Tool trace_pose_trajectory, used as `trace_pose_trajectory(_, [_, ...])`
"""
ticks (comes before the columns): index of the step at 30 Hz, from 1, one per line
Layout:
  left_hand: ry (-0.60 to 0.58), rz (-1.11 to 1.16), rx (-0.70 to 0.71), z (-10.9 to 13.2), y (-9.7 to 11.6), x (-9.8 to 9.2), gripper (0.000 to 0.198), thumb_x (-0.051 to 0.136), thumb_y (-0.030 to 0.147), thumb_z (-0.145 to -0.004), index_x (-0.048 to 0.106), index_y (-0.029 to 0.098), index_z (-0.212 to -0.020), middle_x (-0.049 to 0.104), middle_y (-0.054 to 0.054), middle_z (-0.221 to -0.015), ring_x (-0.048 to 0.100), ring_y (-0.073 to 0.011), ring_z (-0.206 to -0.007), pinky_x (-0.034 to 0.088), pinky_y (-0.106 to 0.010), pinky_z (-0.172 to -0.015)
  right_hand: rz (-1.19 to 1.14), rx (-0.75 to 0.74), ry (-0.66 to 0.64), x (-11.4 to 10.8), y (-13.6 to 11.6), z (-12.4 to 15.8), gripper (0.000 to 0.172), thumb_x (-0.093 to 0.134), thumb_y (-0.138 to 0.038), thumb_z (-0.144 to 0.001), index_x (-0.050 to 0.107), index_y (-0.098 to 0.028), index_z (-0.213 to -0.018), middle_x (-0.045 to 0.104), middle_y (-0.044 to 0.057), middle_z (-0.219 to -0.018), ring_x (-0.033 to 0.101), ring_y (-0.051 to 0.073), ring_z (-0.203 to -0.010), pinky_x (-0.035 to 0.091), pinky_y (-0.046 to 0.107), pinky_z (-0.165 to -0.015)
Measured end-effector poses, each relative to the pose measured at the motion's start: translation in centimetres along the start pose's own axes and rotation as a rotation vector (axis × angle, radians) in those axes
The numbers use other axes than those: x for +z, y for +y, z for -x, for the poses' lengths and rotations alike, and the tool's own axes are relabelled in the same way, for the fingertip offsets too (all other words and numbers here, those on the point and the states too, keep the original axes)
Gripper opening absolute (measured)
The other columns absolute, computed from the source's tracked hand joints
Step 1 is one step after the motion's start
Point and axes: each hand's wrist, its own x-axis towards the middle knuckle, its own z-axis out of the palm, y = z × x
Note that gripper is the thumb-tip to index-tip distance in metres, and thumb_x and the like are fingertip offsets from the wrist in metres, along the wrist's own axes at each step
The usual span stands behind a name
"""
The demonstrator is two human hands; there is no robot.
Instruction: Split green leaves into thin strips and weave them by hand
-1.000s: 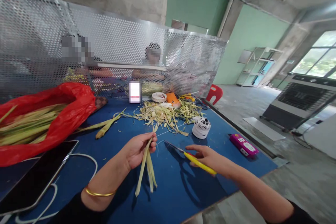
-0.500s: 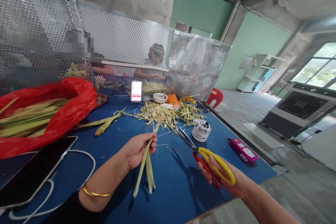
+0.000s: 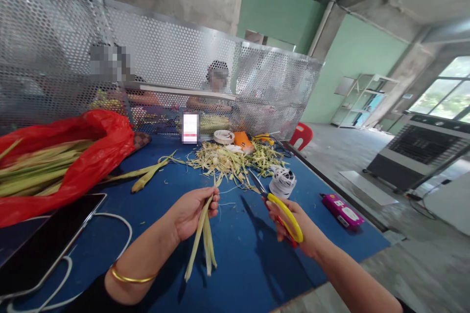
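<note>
My left hand [image 3: 196, 210] is closed around the upper end of a small bunch of pale green plant strips [image 3: 204, 247], whose long ends hang down over the blue table. A thin light thread [image 3: 229, 189] runs out from the bunch to the right. Scissors [image 3: 284, 215] with one yellow and one red handle are gripped in my right hand [image 3: 299, 230]; their blades point away toward a heap of plant trimmings [image 3: 223, 161]. Just beyond the scissors stands a white roll of tape or ribbon [image 3: 282, 183].
To the left are a red plastic bag [image 3: 106, 137] of long leaves, a dark tablet [image 3: 47, 244] and a white cable [image 3: 128, 227]. A purple pack [image 3: 342, 211] lies at right. A perforated metal screen [image 3: 165, 54] closes the back, with people behind it.
My right hand has moved slightly left and up with the scissors, and their handles and blades have come together. The thread now hangs slack. My left hand keeps its hold.
</note>
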Motion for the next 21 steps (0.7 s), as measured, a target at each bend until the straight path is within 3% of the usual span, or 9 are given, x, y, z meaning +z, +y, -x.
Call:
trace_pose_trajectory(3, [0.001, -0.005, 0.009, 0.2, 0.4, -0.1, 0.009, 0.049, 0.012, -0.086, 0.053, 0.012, -0.078, 0.049, 0.004, -0.062, 0.047, -0.0035, -0.046, 0.045, -0.015, -0.045, 0.192, -0.057, 0.04, -0.9, 0.3, -0.1, 0.042, 0.062, -0.05, -0.074, 0.059, -0.018, -0.1, 0.047, -0.007, -0.059, 0.039, 0.007, -0.036, 0.046, 0.025, -0.039])
trace_pose_trajectory(7, [-0.014, -0.122, 0.068, 0.9, 1.6, -0.6, 0.01, 0.053, 0.019, -0.085, 0.054, 0.014, -0.076, 0.049, 0.004, -0.063, 0.047, -0.0042, -0.046, 0.041, -0.016, -0.043, 0.844, -0.232, 0.141, -2.7, 1.0, 0.0, 0.043, 0.057, -0.039, -0.079, 0.058, -0.017, -0.116, 0.064, 0.003, -0.076, 0.061, 0.02, -0.068, 0.049, 0.032, -0.064])
trace_pose_trajectory(11, [-0.003, -0.279, 0.136, 2.3, 3.0, -1.2, 0.015, 0.057, 0.027, -0.081, 0.054, 0.015, -0.072, 0.049, 0.004, -0.062, 0.045, -0.0044, -0.045, 0.036, -0.016, -0.041, 1.337, -0.285, 0.199, -3.0, 1.4, -0.1, 0.045, 0.051, -0.026, -0.083, 0.05, -0.014, -0.126, 0.068, 0.014, -0.1, 0.065, 0.029, -0.089, 0.047, 0.036, -0.072])
trace_pose_trajectory(13, [0.011, -0.332, 0.171, 3.1, 3.5, -1.4, 0.017, 0.059, 0.029, -0.08, 0.054, 0.015, -0.071, 0.049, 0.004, -0.061, 0.044, -0.0045, -0.045, 0.035, -0.016, -0.041, 1.49, -0.27, 0.206, -2.1, 0.7, -0.2, 0.039, 0.053, -0.021, -0.081, 0.056, -0.012, -0.119, 0.069, 0.017, -0.099, 0.067, 0.03, -0.083, 0.047, 0.034, -0.065])
trace_pose_trajectory(15, [0.014, -0.363, 0.208, 3.7, 3.7, -1.4, 0.019, 0.062, 0.031, -0.078, 0.055, 0.015, -0.071, 0.048, 0.004, -0.059, 0.043, -0.0047, -0.044, 0.036, -0.017, -0.041, 1.572, -0.265, 0.216, -0.4, -0.6, -0.4, 0.023, 0.053, -0.018, -0.081, 0.065, -0.012, -0.099, 0.069, 0.017, -0.084, 0.067, 0.03, -0.072, 0.046, 0.033, -0.058])
trace_pose_trajectory(17, [-0.005, -0.379, 0.244, 4.2, 3.6, -1.2, 0.021, 0.064, 0.033, -0.076, 0.055, 0.015, -0.07, 0.047, 0.005, -0.057, 0.041, -0.0051, -0.043, 0.037, -0.018, -0.041, 1.423, -0.415, 0.183, 2.1, -2.3, -0.9, 0.019, 0.052, -0.017, -0.083, 0.067, -0.015, -0.094, 0.068, 0.014, -0.085, 0.067, 0.027, -0.075, 0.047, 0.034, -0.063])
trace_pose_trajectory(19, [-0.034, -0.395, 0.268, 4.5, 3.3, -0.9, 0.023, 0.064, 0.035, -0.076, 0.057, 0.014, -0.071, 0.046, 0.005, -0.056, 0.041, -0.0054, -0.043, 0.039, -0.019, -0.041, 1.016, -0.625, 0.015, 5.1, -3.7, -1.8, 0.023, 0.054, -0.024, -0.085, 0.066, -0.021, -0.104, 0.066, 0.01, -0.103, 0.063, 0.024, -0.092, 0.046, 0.035, -0.079])
trace_pose_trajectory(21, [-0.053, -0.4, 0.271, 4.5, 3.0, -0.7, 0.024, 0.063, 0.037, -0.077, 0.058, 0.015, -0.071, 0.046, 0.005, -0.055, 0.041, -0.0056, -0.042, 0.041, -0.019, -0.042, 0.556, -0.62, -0.135, 8.1, -4.3, -3.0, 0.021, 0.061, -0.028, -0.08, 0.067, -0.021, -0.099, 0.067, 0.006, -0.101, 0.061, 0.021, -0.096, 0.044, 0.033, -0.086])
